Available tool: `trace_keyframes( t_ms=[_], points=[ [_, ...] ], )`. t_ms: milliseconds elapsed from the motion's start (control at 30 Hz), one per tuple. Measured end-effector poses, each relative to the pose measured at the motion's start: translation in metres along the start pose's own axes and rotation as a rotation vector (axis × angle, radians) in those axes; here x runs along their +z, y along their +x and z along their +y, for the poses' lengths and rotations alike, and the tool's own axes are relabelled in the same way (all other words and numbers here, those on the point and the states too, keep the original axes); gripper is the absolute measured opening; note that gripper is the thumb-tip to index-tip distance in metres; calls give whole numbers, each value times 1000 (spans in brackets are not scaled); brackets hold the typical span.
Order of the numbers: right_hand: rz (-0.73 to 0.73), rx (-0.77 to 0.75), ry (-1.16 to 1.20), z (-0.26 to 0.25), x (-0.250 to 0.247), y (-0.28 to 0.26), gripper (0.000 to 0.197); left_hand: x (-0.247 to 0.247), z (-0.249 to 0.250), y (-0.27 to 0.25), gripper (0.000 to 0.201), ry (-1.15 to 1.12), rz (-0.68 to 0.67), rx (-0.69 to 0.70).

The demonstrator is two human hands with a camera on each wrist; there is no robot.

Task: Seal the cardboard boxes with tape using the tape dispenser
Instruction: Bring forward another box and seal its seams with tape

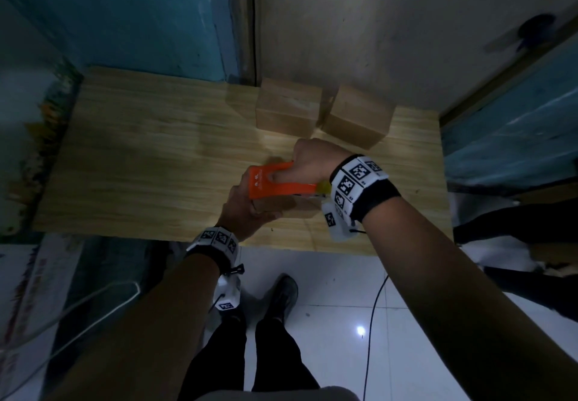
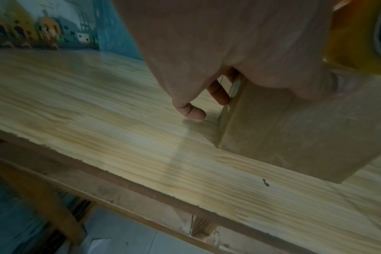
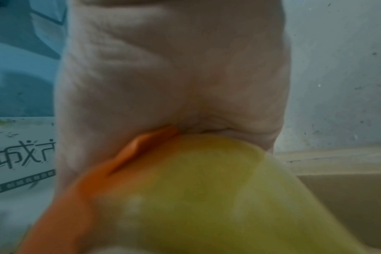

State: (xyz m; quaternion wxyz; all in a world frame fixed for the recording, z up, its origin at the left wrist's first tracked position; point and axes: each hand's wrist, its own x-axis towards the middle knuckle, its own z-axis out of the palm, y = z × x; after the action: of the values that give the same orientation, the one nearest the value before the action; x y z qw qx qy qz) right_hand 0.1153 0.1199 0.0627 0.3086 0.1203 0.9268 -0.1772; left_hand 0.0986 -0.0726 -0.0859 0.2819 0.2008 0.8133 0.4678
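Observation:
A cardboard box (image 1: 281, 206) (image 2: 294, 128) stands near the front edge of the wooden table (image 1: 140, 156). My left hand (image 1: 247, 209) (image 2: 239, 51) grips its left end, thumb on the near side and fingers (image 2: 218, 92) round the far corner. On top of the box lies an orange tape dispenser (image 1: 275, 183) (image 3: 93, 180) with a yellowish tape roll (image 3: 196, 197) (image 2: 355, 43). My right hand (image 1: 312, 162) (image 3: 163, 68) grips the dispenser from above, thumb on its side. The box top is hidden under the dispenser.
Two more closed cardboard boxes (image 1: 287, 109) (image 1: 358, 117) stand at the back of the table against the wall. The table's left half is bare wood. A black cable (image 1: 373, 322) hangs over the tiled floor by my legs.

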Motion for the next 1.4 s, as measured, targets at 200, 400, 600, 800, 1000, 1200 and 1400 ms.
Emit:
trace_keyframes(
  t_ms=[200,400,600,800,1000,1200,1400],
  points=[
    [-12,13,65,17,-2,-7,60,-5,4,3,98,55,-46,-14],
    [-24,36,111,32,-1,-13,53,-4,1,9,106,95,-89,-54],
    [-44,61,154,42,-1,-18,56,-5,2,14,112,140,-97,-34],
    [-57,80,177,63,-4,-26,62,-4,-5,18,119,145,-97,-38],
    [-76,113,217,72,-4,-36,59,-6,7,13,114,146,-104,-34],
    [92,375,-144,161,-26,-75,82,-83,-4,3,100,167,100,-99],
    [179,314,155,160,-25,-80,58,-63,8,11,95,127,-8,-88]
  ],
)
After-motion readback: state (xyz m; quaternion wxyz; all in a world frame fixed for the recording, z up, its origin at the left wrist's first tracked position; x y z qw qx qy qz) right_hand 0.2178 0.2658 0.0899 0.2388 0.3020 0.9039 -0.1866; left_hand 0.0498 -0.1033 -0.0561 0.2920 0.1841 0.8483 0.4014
